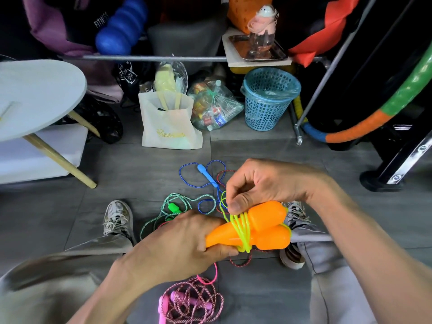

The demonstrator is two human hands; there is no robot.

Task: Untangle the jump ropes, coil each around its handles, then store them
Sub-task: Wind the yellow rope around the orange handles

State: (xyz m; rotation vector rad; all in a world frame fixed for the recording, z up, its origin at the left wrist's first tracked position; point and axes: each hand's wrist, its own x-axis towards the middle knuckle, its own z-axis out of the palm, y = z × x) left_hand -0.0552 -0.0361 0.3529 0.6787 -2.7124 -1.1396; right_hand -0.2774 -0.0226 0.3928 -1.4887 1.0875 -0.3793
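Observation:
My left hand (184,239) grips the narrow ends of two orange carrot-shaped handles (264,228) held side by side. A yellow-green rope (242,230) is wound around their middle in several turns. My right hand (259,183) pinches the loose part of that rope just above the handles. On the floor beyond lie a blue rope with a light blue handle (207,175), a green-and-white rope with a green handle (174,208) and a thin red rope (240,263). A pink rope with pink handles (187,302) lies in a heap near my knees.
I sit on a grey tiled floor with my shoes (118,218) either side of the ropes. A white paper bag (170,127), a clear bag of bottles (215,108) and a blue mesh basket (268,99) stand ahead. A white round table (35,94) is at left.

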